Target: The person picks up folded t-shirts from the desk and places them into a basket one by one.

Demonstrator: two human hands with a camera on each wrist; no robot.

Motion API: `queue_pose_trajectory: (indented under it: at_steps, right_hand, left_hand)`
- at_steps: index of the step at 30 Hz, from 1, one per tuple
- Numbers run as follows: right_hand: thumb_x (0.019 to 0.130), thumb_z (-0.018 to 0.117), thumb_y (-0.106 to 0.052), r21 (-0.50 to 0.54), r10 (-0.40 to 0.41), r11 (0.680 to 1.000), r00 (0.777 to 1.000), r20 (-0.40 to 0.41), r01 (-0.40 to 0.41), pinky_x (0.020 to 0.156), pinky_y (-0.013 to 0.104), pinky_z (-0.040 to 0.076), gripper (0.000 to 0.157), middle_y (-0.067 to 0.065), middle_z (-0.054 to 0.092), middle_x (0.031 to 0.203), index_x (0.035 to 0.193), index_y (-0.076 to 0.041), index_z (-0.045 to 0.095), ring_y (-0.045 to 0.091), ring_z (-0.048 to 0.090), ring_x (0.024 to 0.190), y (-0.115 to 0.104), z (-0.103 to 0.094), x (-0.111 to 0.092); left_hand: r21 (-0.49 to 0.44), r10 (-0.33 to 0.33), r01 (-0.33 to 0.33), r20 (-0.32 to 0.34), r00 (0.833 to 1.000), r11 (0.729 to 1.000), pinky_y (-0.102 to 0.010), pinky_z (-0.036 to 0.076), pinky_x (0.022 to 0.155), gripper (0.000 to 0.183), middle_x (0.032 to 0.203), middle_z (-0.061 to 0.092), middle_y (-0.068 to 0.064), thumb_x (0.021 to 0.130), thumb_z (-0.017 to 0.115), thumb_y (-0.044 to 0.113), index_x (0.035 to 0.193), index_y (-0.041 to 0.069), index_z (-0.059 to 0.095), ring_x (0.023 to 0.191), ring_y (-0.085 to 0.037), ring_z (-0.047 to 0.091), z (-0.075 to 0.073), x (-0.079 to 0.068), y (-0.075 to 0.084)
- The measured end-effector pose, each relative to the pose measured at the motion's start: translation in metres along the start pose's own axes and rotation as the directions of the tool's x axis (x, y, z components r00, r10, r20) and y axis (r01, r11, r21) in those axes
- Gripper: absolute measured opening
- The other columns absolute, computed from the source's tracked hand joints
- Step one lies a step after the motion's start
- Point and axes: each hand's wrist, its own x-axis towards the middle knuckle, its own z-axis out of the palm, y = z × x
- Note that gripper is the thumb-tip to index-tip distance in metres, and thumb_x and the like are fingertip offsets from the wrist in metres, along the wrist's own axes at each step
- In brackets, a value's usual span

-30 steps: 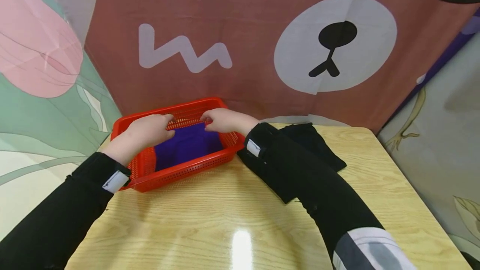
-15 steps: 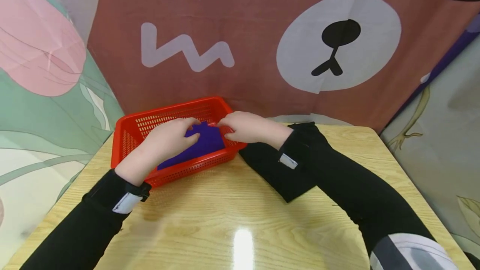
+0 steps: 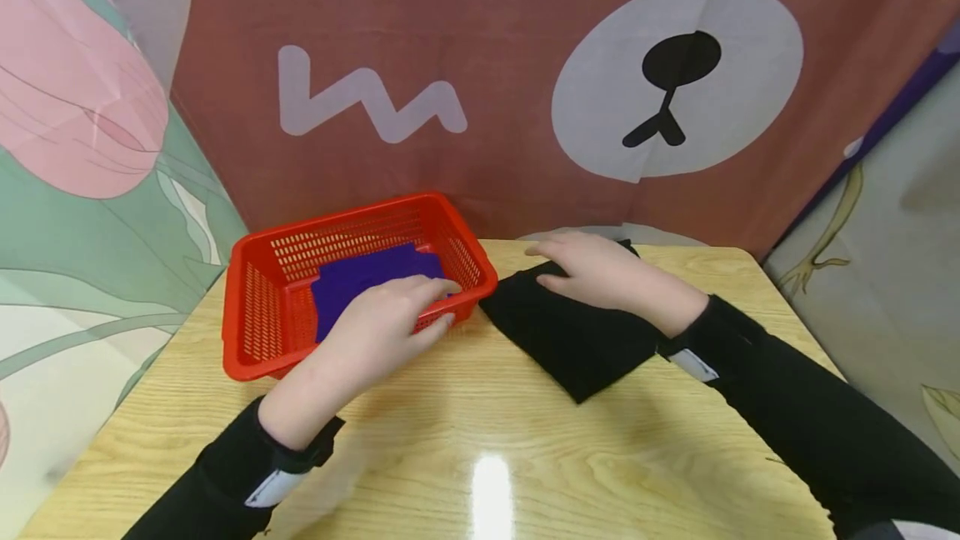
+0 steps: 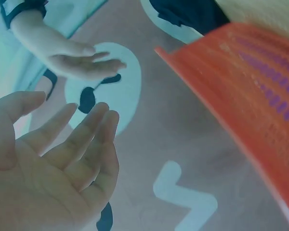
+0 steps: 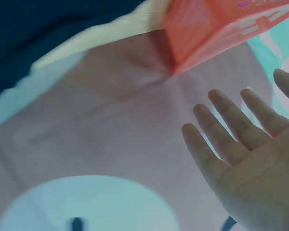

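Note:
My left hand [image 3: 378, 332] hovers over the near right side of the red plastic basket [image 3: 251, 357], its fingers spread and relaxed with nothing between them. Inside the basket lies a folded purple cloth [image 3: 356, 277], partly hidden behind that hand in the head view. To the right, my right hand [image 3: 600, 273] is above a black folded cloth [image 3: 573, 348] that lies flat on the table. The left wrist view shows the left palm [image 4: 58, 168] bare, with fingers loosely extended. In the right wrist view the right palm [image 5: 260, 168] is likewise bare.
A light wood table [image 3: 450, 457] carries the basket and the black cloth. Behind it hangs a brown printed fabric backdrop [image 3: 510, 148], close to the far side of the basket. More printed fabric [image 3: 900, 273] borders the table at the right.
Both hands have moved right from over the purple cloth. The right hand has left the basket and is now over the black cloth; the left has come nearer to the basket's front rim.

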Motion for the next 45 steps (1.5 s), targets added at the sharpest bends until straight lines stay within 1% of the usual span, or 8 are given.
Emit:
queue_pose_trajectory:
  at_steps: [9, 14, 22, 27, 35, 37, 40, 45]
  right_hand:
    - [0.087, 0.057, -0.032, 0.098, 0.079, 0.991, 0.992, 0.101, -0.089, 0.091, 0.047, 0.043, 0.043, 0.01, 0.053, 0.121, 0.124, -0.011, 0.049, 0.025, 0.048, 0.109, 0.04, 0.052, -0.043]
    - [0.087, 0.057, -0.026, 0.127, 0.112, 0.984, 0.985, 0.129, -0.129, 0.089, 0.049, 0.043, 0.04, 0.014, 0.054, 0.119, 0.122, -0.006, 0.051, 0.028, 0.049, 0.107, 0.058, 0.072, -0.062]
    - [0.087, 0.057, -0.024, 0.152, 0.186, 0.966, 0.97, 0.159, -0.21, 0.088, 0.052, 0.042, 0.039, 0.018, 0.053, 0.117, 0.12, -0.004, 0.051, 0.033, 0.048, 0.107, 0.077, 0.086, -0.087]
    - [0.087, 0.057, -0.024, 0.168, 0.187, 0.962, 0.968, 0.169, -0.215, 0.089, 0.053, 0.041, 0.038, 0.019, 0.053, 0.117, 0.119, -0.004, 0.052, 0.035, 0.047, 0.108, 0.084, 0.09, -0.096]
    - [0.085, 0.059, -0.018, 0.159, 0.127, 0.977, 0.986, 0.108, -0.144, 0.088, 0.051, 0.043, 0.032, 0.014, 0.056, 0.112, 0.114, -0.007, 0.056, 0.031, 0.049, 0.105, 0.092, 0.1, -0.099]
    - [0.085, 0.06, -0.018, 0.148, 0.114, 0.981, 0.988, 0.099, -0.128, 0.087, 0.05, 0.044, 0.031, 0.012, 0.056, 0.11, 0.113, -0.007, 0.057, 0.03, 0.05, 0.103, 0.093, 0.102, -0.099]
    - [0.084, 0.06, -0.018, 0.136, 0.103, 0.984, 0.991, 0.081, -0.114, 0.085, 0.05, 0.045, 0.03, 0.011, 0.057, 0.107, 0.111, -0.006, 0.058, 0.029, 0.051, 0.101, 0.093, 0.104, -0.099]
    - [0.082, 0.064, -0.018, 0.116, 0.096, 0.988, 0.995, 0.04, -0.1, 0.08, 0.048, 0.046, 0.028, 0.007, 0.057, 0.099, 0.108, -0.007, 0.06, 0.026, 0.053, 0.093, 0.091, 0.105, -0.099]
  left_hand:
    - [-0.007, 0.065, -0.065, -0.02, 0.998, 0.998, -0.028, 0.049, 0.059, 0.026, 0.085, 0.062, 0.009, 0.085, 0.056, 0.03, 0.109, 0.021, 0.059, 0.073, -0.005, 0.053, 0.025, -0.006, 0.021]
    - [-0.004, 0.121, -0.121, 0.056, 0.991, 0.993, -0.029, 0.051, 0.065, 0.029, 0.094, 0.063, 0.003, 0.086, 0.056, 0.031, 0.111, 0.017, 0.058, 0.081, -0.01, 0.056, 0.053, 0.0, 0.029]
    - [-0.008, 0.138, -0.139, 0.221, 0.965, 0.99, -0.032, 0.05, 0.075, 0.033, 0.102, 0.06, -0.002, 0.087, 0.054, 0.032, 0.116, 0.015, 0.057, 0.091, -0.014, 0.054, 0.098, 0.016, 0.032]
    - [-0.003, 0.139, -0.146, 0.323, 0.936, 0.989, -0.031, 0.048, 0.079, 0.037, 0.107, 0.057, -0.002, 0.087, 0.054, 0.036, 0.12, 0.018, 0.055, 0.093, -0.015, 0.051, 0.122, 0.029, 0.039]
    - [0.03, 0.114, -0.15, 0.512, 0.851, 0.988, -0.045, 0.037, 0.098, 0.05, 0.142, 0.032, -0.007, 0.089, 0.05, 0.04, 0.135, 0.026, 0.037, 0.124, -0.026, 0.031, 0.149, 0.051, 0.05]
    - [0.03, 0.095, -0.132, 0.538, 0.838, 0.991, -0.048, 0.033, 0.1, 0.052, 0.147, 0.023, -0.006, 0.09, 0.048, 0.041, 0.137, 0.026, 0.033, 0.128, -0.029, 0.024, 0.156, 0.058, 0.051]
    - [0.044, 0.064, -0.106, 0.555, 0.829, 0.993, -0.051, 0.031, 0.101, 0.056, 0.149, 0.014, -0.004, 0.09, 0.047, 0.045, 0.139, 0.025, 0.029, 0.13, -0.032, 0.018, 0.166, 0.069, 0.052]
    - [0.071, 0.003, -0.051, 0.553, 0.833, 0.996, -0.052, 0.032, 0.1, 0.06, 0.147, 0.02, -0.006, 0.088, 0.044, 0.054, 0.138, 0.024, 0.032, 0.129, -0.035, 0.019, 0.176, 0.082, 0.054]
